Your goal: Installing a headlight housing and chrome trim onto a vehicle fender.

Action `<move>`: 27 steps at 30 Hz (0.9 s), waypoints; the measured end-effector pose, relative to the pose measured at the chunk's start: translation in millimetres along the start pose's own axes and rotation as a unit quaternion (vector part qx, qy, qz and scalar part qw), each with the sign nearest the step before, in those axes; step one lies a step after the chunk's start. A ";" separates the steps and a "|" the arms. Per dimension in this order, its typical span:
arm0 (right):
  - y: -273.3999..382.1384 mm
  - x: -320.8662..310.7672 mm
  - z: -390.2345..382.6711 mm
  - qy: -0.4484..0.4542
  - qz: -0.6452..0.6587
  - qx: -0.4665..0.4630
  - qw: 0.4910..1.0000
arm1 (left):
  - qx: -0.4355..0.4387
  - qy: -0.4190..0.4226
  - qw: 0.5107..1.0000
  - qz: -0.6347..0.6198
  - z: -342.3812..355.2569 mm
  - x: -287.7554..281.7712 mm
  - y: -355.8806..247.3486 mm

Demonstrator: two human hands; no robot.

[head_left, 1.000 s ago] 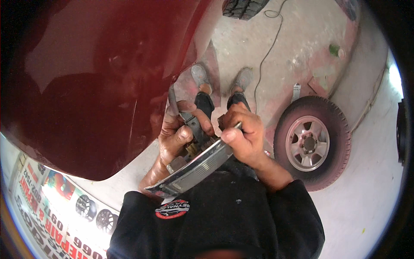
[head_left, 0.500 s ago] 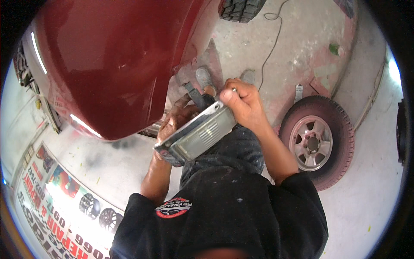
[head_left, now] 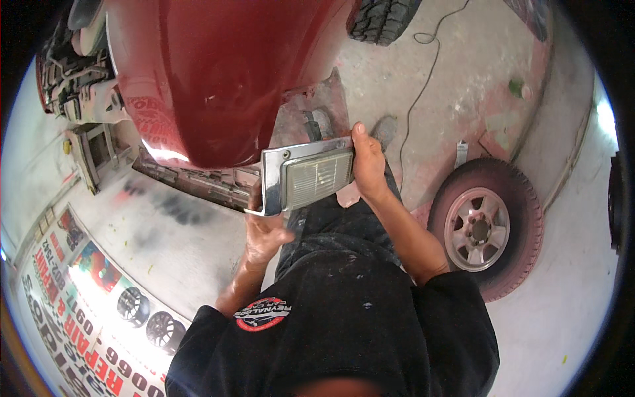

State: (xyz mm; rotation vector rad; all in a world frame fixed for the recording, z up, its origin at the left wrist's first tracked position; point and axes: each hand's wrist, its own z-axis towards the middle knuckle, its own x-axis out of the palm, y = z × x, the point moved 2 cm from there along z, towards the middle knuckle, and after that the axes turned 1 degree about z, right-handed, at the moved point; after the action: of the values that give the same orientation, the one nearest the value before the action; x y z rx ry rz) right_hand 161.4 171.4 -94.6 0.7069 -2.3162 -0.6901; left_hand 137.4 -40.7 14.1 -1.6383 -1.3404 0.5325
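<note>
A rectangular headlight unit with a chrome bezel and a ribbed clear lens is held up in front of me, lens facing the camera. My right hand grips its right end, thumb on the top edge. My left hand supports its lower left corner from beneath. Just behind and left of the unit is the glossy dark red car body panel, with a dusty lower trim strip under it.
A loose wheel with a red-dusted tyre and light rim lies on the concrete floor at my right. A thin cable runs across the floor. Another tyre sits at the top. A printed banner lies lower left.
I have raised the headlight unit and turned it from a slanted position to nearly level, lens toward me. My left hand has shifted to its lower corner, and the view has swung left along the car.
</note>
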 end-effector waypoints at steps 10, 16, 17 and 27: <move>-52.3 -3.1 13.0 -0.012 0.231 0.067 0.971 | 0.009 -0.052 0.976 0.210 15.3 42.4 -22.0; -54.6 17.1 29.3 -0.004 0.298 0.069 0.952 | -0.001 -0.106 0.987 0.122 25.4 47.7 -15.2; -60.0 17.3 36.4 -0.005 0.298 0.067 0.952 | -0.001 -0.104 0.987 0.121 29.7 49.2 -11.6; -66.5 19.3 65.9 -0.073 0.178 0.022 0.981 | 0.123 -0.184 0.961 0.168 55.6 81.3 8.7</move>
State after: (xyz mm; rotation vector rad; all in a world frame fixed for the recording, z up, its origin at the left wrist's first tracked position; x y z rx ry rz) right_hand 124.5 130.6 -172.7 0.2536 -2.5091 -0.5406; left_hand 123.5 55.7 -2.6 -1.6141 -1.1964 1.2081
